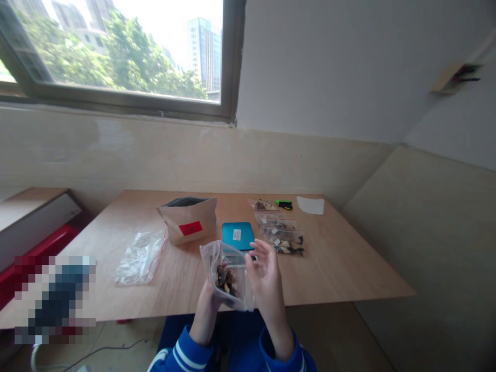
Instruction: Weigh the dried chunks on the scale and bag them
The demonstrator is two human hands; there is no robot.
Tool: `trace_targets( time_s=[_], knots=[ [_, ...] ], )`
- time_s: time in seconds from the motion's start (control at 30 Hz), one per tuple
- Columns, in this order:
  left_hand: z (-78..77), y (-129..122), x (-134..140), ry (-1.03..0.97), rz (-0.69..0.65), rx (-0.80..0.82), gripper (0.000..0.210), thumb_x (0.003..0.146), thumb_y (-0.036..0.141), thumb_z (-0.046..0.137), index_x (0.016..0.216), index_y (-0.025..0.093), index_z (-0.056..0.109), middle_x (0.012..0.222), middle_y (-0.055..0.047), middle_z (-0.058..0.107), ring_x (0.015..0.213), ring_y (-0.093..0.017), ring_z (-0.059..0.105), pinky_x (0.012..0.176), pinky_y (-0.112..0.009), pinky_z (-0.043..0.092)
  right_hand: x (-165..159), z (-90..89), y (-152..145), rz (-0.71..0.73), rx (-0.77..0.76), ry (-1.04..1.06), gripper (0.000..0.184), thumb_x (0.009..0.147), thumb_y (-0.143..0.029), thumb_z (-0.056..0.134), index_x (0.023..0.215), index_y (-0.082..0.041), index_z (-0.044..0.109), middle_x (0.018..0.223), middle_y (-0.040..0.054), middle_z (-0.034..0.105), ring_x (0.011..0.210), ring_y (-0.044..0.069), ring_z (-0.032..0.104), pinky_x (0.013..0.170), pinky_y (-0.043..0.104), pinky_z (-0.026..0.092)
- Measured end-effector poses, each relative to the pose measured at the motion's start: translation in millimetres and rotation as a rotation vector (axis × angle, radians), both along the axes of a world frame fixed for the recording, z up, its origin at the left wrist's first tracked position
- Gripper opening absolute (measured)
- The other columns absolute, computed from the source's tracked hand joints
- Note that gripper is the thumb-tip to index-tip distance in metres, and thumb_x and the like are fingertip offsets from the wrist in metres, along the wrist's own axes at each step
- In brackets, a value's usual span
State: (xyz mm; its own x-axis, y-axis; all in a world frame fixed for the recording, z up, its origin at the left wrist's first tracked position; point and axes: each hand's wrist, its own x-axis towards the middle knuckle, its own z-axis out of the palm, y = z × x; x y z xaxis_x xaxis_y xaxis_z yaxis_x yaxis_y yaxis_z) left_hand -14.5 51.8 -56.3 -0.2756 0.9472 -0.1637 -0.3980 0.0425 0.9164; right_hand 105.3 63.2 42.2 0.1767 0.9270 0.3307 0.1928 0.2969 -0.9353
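Note:
In front of me, a clear zip bag (pixel 239 281) with dark and tan dried-looking pieces inside is held just past the table's near edge. My left hand (pixel 209 295) grips it from the left and below, its fingers mostly hidden behind the plastic. At the bag's right side, my right hand (pixel 265 268) is raised with its fingers apart and slightly curled. Its thumb is close to the bag's upper edge; whether it touches I cannot tell. Just beyond the bag lies a teal flat box (pixel 237 232) with a white label.
A beige pouch (pixel 189 225) with a red label stands with its mouth open. Empty-looking clear bags (pixel 141 258) lie left. Several filled zip bags (pixel 279 227) lie in a row, with a green-and-black tool (pixel 284 204) and white paper (pixel 311 205) behind, all on the wooden table (pixel 341 268).

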Motion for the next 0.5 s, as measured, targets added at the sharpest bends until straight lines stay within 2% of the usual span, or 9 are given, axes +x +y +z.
trace_targets(
  time_s=[0.07, 0.1, 0.17, 0.23, 0.3, 0.4, 0.5],
  knots=[
    [-2.0, -2.3, -3.1, 0.018, 0.071, 0.013, 0.053, 0.070, 0.059, 0.065, 0.104, 0.019, 0.066, 0.106, -0.010, 0.070, 0.108, -0.028, 0.062, 0.093, -0.042, 0.050, -2.5, 7.7, -11.6, -0.007, 0.144, -0.154, 0.017, 0.090, -0.029, 0.054, 0.105, -0.021, 0.057, 0.102, 0.0084, 0.064, 0.087, 0.018, 0.063, 0.077, 0.032, 0.055],
    [-2.6, -4.3, -4.7, 0.038, 0.104, 0.020, 0.052, 0.071, 0.057, 0.065, 0.109, 0.020, 0.065, 0.115, -0.009, 0.068, 0.115, -0.027, 0.058, 0.098, -0.041, 0.048, -4.2, 11.3, -17.2, 0.060, 0.194, -0.205, 0.012, 0.092, -0.024, 0.050, 0.100, -0.022, 0.058, 0.097, 0.0069, 0.063, 0.087, 0.018, 0.062, 0.078, 0.031, 0.054],
    [-3.5, -8.9, -7.0, 0.086, 0.148, -0.006, 0.054, 0.077, 0.057, 0.060, 0.116, 0.021, 0.063, 0.125, -0.009, 0.063, 0.124, -0.027, 0.052, 0.107, -0.041, 0.041, -9.1, 14.4, -25.1, 0.236, 0.230, -0.248, 0.015, 0.093, -0.017, 0.045, 0.095, -0.022, 0.060, 0.091, 0.0049, 0.063, 0.088, 0.017, 0.063, 0.078, 0.028, 0.054],
    [-4.1, -12.1, -8.0, 0.142, 0.179, -0.069, 0.057, 0.081, 0.062, 0.052, 0.118, 0.019, 0.062, 0.128, -0.010, 0.062, 0.128, -0.027, 0.049, 0.113, -0.042, 0.033, -15.6, 8.7, -25.6, 0.326, 0.185, -0.255, 0.019, 0.092, -0.014, 0.043, 0.099, -0.022, 0.059, 0.094, 0.0053, 0.063, 0.091, 0.017, 0.063, 0.080, 0.028, 0.055],
    [-4.3, -12.3, -8.1, 0.175, 0.187, -0.085, 0.062, 0.084, 0.066, 0.044, 0.119, 0.018, 0.062, 0.128, -0.011, 0.062, 0.130, -0.027, 0.048, 0.115, -0.042, 0.029, -22.5, -4.7, -18.2, 0.324, 0.109, -0.278, 0.024, 0.089, -0.011, 0.045, 0.105, -0.022, 0.059, 0.101, 0.0068, 0.063, 0.097, 0.019, 0.063, 0.085, 0.032, 0.055],
    [-5.5, -7.2, -8.6, 0.181, 0.172, 0.039, 0.064, 0.088, 0.065, 0.037, 0.127, 0.018, 0.056, 0.132, -0.010, 0.060, 0.130, -0.024, 0.048, 0.114, -0.039, 0.032, -30.6, -28.0, 1.0, 0.363, 0.017, -0.340, 0.035, 0.082, -0.008, 0.051, 0.115, -0.020, 0.057, 0.116, 0.0090, 0.061, 0.113, 0.023, 0.058, 0.101, 0.041, 0.047],
    [-11.7, 1.1, -12.9, 0.178, 0.175, 0.104, 0.064, 0.089, 0.063, 0.037, 0.131, 0.018, 0.054, 0.133, -0.009, 0.060, 0.130, -0.024, 0.049, 0.112, -0.037, 0.034, -35.9, -42.5, 18.8, 0.526, -0.080, -0.371, 0.046, 0.085, -0.017, 0.056, 0.130, -0.020, 0.051, 0.130, 0.0107, 0.056, 0.124, 0.024, 0.052, 0.108, 0.043, 0.041]
  ],
)
